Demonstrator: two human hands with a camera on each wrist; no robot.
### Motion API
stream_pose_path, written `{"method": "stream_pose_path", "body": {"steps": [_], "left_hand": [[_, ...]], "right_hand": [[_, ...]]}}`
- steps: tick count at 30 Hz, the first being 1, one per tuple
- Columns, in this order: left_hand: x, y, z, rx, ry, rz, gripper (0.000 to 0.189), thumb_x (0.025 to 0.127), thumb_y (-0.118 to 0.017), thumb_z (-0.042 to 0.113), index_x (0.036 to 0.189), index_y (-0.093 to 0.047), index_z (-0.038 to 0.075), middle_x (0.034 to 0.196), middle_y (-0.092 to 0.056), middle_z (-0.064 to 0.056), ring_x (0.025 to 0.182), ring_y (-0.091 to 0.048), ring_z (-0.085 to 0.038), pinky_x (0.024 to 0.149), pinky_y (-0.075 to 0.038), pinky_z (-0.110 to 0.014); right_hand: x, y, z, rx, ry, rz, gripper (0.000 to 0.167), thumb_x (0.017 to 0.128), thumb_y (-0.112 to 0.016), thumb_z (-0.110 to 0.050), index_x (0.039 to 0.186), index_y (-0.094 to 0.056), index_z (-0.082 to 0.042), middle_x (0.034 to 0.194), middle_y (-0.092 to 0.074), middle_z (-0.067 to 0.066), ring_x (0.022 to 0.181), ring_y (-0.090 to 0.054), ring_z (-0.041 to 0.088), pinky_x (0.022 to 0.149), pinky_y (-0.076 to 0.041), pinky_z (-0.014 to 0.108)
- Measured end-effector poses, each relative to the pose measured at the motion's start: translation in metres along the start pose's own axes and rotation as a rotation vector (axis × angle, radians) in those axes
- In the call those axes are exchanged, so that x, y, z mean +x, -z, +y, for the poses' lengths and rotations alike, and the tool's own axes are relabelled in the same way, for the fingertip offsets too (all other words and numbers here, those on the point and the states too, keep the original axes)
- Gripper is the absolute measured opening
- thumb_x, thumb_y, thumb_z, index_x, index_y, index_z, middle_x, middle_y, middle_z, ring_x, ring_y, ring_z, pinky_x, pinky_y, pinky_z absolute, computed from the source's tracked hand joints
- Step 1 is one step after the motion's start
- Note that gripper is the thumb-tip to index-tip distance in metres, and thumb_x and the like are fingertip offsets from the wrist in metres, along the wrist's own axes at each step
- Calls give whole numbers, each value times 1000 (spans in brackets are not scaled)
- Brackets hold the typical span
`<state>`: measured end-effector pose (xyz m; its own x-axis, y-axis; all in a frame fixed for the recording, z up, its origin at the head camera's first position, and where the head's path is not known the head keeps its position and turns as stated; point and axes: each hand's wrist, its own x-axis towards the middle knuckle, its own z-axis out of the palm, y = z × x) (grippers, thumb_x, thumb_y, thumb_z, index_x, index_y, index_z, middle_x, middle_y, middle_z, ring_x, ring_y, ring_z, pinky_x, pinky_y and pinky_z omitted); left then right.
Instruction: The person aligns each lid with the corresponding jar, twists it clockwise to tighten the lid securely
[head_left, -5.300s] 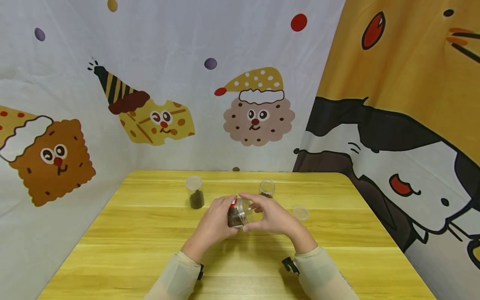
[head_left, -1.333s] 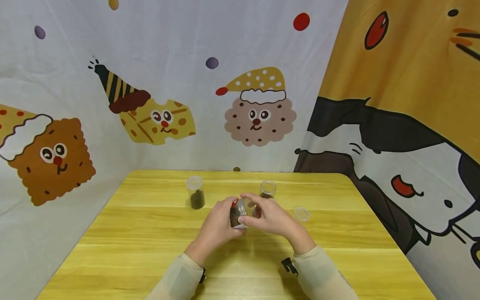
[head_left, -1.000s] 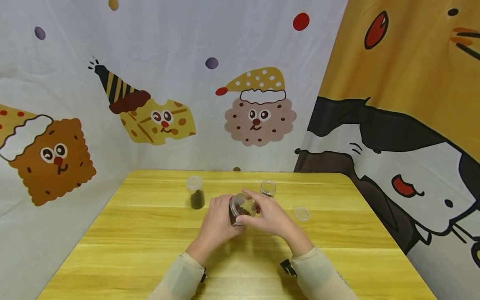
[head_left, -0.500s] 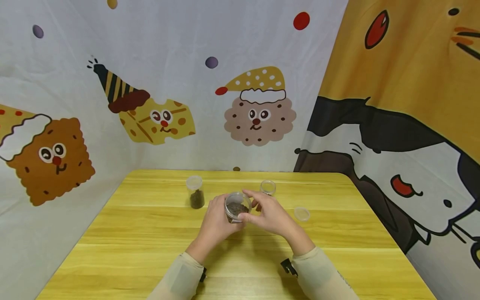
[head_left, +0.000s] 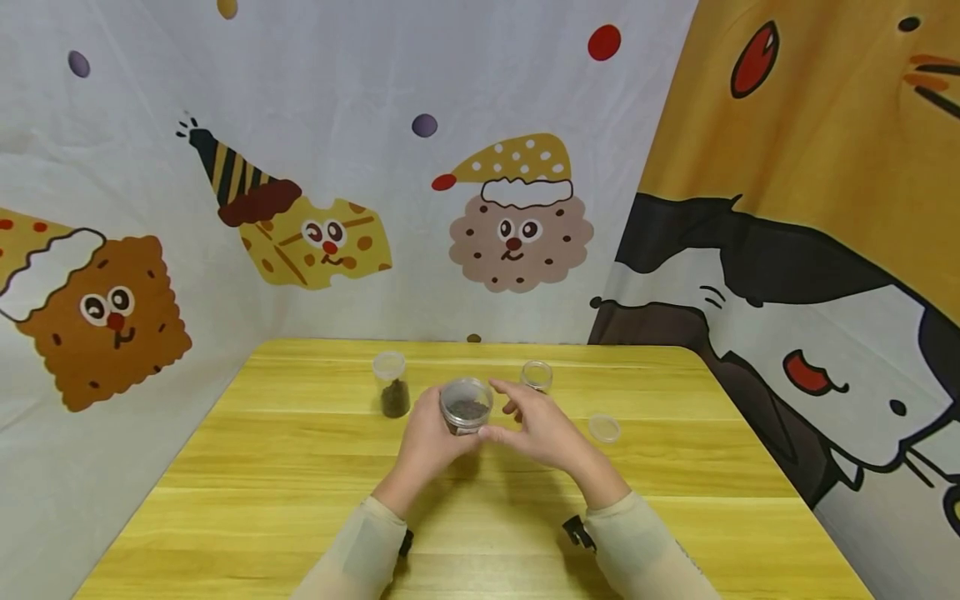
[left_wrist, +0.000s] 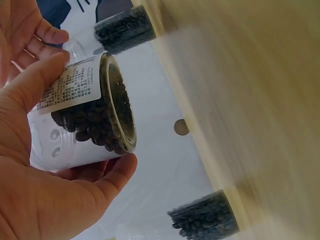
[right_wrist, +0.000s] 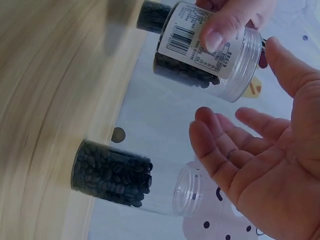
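My left hand grips a clear plastic jar partly filled with dark coffee beans, raised over the table. In the head view its lidless mouth faces up toward me. A white printed label wraps its side, with the left thumb across it. To the right, my right hand is held with parted, loosely bent fingers and grips nothing. Its thumb is close beside the jar's threaded rim; whether it touches, I cannot tell. Behind it stands another bean jar, partly hidden by the hand in the head view.
A third jar of dark beans, with a whitish top, stands at the back left of the wooden table. One clear round lid lies flat to the right of my right hand. A printed curtain hangs behind the table.
The held jar has turned from tipped toward the right hand to nearly upright and shifted slightly left. My right fingers, earlier around its mouth, are now beside it.
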<state>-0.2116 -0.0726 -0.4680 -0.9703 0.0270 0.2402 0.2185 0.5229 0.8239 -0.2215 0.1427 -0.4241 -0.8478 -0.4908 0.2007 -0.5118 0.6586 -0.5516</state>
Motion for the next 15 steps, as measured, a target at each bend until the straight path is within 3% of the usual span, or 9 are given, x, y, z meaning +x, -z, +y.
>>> {"method": "stream_pose_path", "body": {"steps": [6, 15], "left_hand": [[13, -2, -7, -6, 47, 24, 85, 74, -98, 25, 143, -54, -1, 135, -66, -19, 125, -65, -38, 108, -55, -58], [42, -6, -22, 33, 83, 50, 81, 78, -97, 22, 142, -54, -2, 133, -66, -21, 122, -66, -40, 104, -57, -57]], "right_hand": [[8, -2, 4, -54, -78, -37, 87, 97, -77, -53, 164, -43, -8, 156, -59, 16, 117, -73, 31, 95, -62, 51], [29, -11, 19, -53, -148, -179, 92, 100, -74, -50, 165, -33, 2, 160, -53, 23, 125, -70, 39, 106, -58, 53]]}}
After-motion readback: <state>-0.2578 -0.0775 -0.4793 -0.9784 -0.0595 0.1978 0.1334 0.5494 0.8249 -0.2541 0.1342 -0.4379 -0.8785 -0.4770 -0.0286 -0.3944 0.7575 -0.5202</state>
